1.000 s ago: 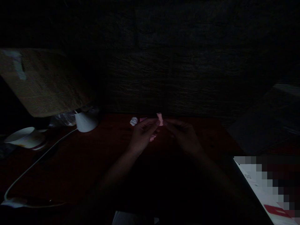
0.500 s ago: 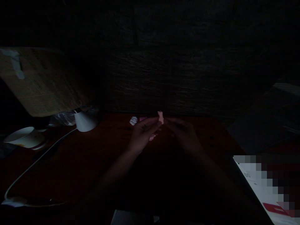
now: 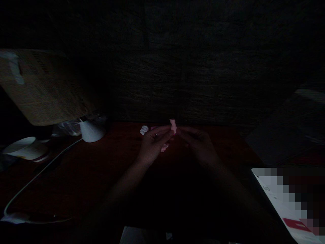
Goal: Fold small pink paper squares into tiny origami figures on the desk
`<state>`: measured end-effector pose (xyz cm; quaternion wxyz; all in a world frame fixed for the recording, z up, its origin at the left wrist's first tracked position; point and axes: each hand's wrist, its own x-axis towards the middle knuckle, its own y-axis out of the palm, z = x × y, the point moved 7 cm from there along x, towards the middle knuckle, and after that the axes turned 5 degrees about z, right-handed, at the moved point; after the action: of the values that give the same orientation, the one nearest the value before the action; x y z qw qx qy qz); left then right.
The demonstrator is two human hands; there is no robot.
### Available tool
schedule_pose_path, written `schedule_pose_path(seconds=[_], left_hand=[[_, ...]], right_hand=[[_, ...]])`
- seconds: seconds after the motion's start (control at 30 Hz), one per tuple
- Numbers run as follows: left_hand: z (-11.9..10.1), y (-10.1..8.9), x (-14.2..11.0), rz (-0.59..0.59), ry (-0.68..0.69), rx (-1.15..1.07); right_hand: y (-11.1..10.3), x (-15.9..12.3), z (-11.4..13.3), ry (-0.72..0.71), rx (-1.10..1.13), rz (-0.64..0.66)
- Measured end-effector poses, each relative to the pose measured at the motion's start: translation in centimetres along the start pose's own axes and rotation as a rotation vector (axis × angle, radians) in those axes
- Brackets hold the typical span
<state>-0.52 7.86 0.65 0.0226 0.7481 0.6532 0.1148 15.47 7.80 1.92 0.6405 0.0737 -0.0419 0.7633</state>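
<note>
Between my fingertips I pinch a small, pale pink, soft-looking lump, longer than wide and narrowed near its top. My left hand is closed on its left side, thumb and fingers pressed against it. From the other side my right hand grips the same lump, its fingers mostly in shadow. A second pink piece lies on the table just below my left thumb. Beyond my left hand sits a crumpled white wad, with a pinkish flat thing beside it, partly covered by my fingers.
The scene is very dark. On the left of the reddish-brown table stand a white cone-shaped base with a cord, a paper cup and a tan cardboard piece. A white printed sheet or box lies at the right, partly pixelated.
Both hands stay in nearly the same place, still pinching the pink lump. The lump leans slightly more to the left at its top. The view has shifted a little.
</note>
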Motion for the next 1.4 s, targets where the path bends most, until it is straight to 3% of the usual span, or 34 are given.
schedule_pose_path(seconds=[0.53, 0.9, 1.4], left_hand=[[0.2, -0.3, 0.1, -0.015, 0.021, -0.002], [0.1, -0.2, 0.1, 0.006, 0.034, 0.034], [0.4, -0.4, 0.1, -0.006, -0.002, 0.027]], right_hand=[[0.4, 0.1, -0.8, 0.019, 0.1, 0.001], [0.6, -0.2, -1.0, 0.074, 0.138, -0.08], [0.5, 0.2, -1.4, 0.096, 0.236, -0.044]])
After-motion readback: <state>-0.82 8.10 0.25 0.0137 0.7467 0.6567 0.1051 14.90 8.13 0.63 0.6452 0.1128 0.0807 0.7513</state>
